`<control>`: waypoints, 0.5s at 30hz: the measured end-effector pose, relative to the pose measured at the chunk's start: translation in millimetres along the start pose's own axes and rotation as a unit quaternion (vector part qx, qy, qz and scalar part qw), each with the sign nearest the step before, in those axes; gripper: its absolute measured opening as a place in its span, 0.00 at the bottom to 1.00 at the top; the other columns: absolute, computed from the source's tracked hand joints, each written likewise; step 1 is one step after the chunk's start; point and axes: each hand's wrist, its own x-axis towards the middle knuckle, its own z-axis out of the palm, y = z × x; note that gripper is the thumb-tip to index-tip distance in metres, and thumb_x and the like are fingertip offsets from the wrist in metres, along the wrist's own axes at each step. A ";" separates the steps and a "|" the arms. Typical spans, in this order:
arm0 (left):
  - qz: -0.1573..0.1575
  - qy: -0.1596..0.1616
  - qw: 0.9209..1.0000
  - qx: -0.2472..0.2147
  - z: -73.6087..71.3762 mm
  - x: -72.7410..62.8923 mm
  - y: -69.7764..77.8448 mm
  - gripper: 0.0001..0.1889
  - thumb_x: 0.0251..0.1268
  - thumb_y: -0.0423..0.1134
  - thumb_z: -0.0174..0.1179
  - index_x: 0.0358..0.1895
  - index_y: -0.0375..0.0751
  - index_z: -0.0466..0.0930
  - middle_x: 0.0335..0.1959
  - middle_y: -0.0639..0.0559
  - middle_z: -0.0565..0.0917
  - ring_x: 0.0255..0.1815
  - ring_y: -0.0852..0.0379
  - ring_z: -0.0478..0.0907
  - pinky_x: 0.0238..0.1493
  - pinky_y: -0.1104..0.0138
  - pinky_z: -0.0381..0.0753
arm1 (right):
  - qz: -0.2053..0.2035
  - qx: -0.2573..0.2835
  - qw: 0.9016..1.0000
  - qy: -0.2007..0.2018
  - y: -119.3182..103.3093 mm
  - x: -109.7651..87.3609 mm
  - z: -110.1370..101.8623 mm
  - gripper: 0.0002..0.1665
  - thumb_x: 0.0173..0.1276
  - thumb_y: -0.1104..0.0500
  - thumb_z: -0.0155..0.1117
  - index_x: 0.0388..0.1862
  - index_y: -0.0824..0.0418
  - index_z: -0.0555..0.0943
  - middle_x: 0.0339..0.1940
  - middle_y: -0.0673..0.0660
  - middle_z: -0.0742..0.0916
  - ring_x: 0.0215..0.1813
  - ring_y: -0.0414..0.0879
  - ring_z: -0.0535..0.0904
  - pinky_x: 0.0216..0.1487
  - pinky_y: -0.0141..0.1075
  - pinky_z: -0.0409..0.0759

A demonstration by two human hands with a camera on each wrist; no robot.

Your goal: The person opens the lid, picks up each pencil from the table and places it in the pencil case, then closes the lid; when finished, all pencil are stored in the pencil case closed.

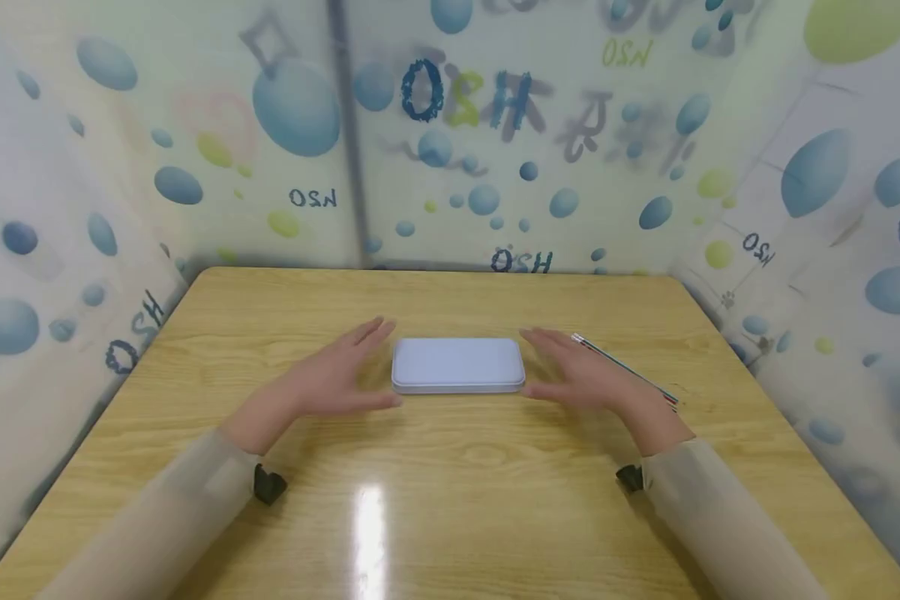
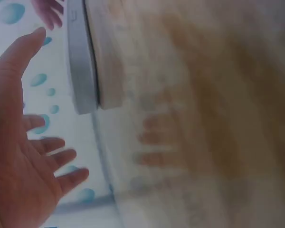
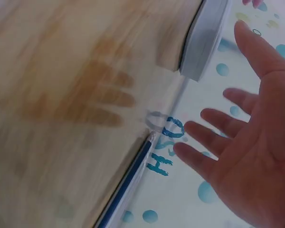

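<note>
A flat pale lavender case (image 1: 457, 362) with rounded corners lies closed on the wooden table. To its left is my left hand (image 1: 330, 379), fingers extended and thumb spread apart, the fingertips close by the case's short side. My right hand (image 1: 588, 375) mirrors it on the other side, its fingertips right at the case's right end in the head view. Both wrist views show bare palms, with the case (image 2: 80, 57) standing off from the left thumb. Several thin pencils (image 3: 128, 180) lie on the table beside the right hand, which partly hides them in the head view.
The wooden table (image 1: 450, 483) has its far edge near a curtain (image 1: 435, 192) printed with blue and green drops and letters. Similar printed sheets hang along both sides. Dark wrist straps (image 1: 268, 483) show at the cuffs.
</note>
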 end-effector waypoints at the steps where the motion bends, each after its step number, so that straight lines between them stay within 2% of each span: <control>1: 0.008 -0.012 1.000 -0.021 0.4 4.3 -1.9 0.59 0.69 0.67 0.72 0.91 0.45 0.49 0.91 0.34 0.52 0.90 0.30 0.53 0.85 0.35 0.61 | -0.008 0.007 1.000 -0.006 -0.1 3.7 -0.1 0.55 0.77 0.35 0.71 0.93 0.46 0.56 0.93 0.61 0.60 0.90 0.65 0.59 0.84 0.67 0.63; 3: 0.018 -0.036 0.998 -0.048 2.7 13.6 -5.8 0.56 0.69 0.64 0.74 0.91 0.48 0.52 0.91 0.35 0.53 0.90 0.31 0.54 0.85 0.36 0.62 | -0.023 0.012 1.000 -0.018 -1.4 11.6 0.6 0.53 0.77 0.38 0.73 0.92 0.43 0.59 0.92 0.60 0.61 0.90 0.64 0.59 0.84 0.67 0.64; 7: 0.028 -0.076 0.995 -0.058 8.2 32.3 -9.8 0.53 0.68 0.62 0.75 0.90 0.56 0.57 0.91 0.36 0.54 0.90 0.32 0.54 0.85 0.36 0.61 | -0.049 0.027 0.998 -0.040 -3.8 26.2 2.2 0.49 0.75 0.43 0.77 0.89 0.43 0.66 0.92 0.61 0.62 0.91 0.65 0.58 0.85 0.65 0.63; 11: 0.049 -0.093 0.993 -0.061 11.2 45.8 -9.2 0.50 0.69 0.59 0.76 0.89 0.55 0.61 0.90 0.34 0.57 0.90 0.32 0.55 0.85 0.37 0.61 | -0.049 0.044 0.996 -0.057 -4.8 36.3 4.0 0.45 0.74 0.45 0.78 0.86 0.43 0.71 0.92 0.61 0.62 0.91 0.66 0.56 0.86 0.65 0.62; 15: 0.064 -0.096 0.991 -0.062 11.9 51.4 -7.0 0.45 0.70 0.54 0.77 0.86 0.50 0.67 0.88 0.32 0.61 0.88 0.30 0.59 0.85 0.37 0.62 | -0.028 0.054 0.996 -0.070 -5.9 41.9 4.7 0.43 0.73 0.45 0.80 0.84 0.40 0.74 0.93 0.59 0.61 0.92 0.66 0.54 0.87 0.65 0.59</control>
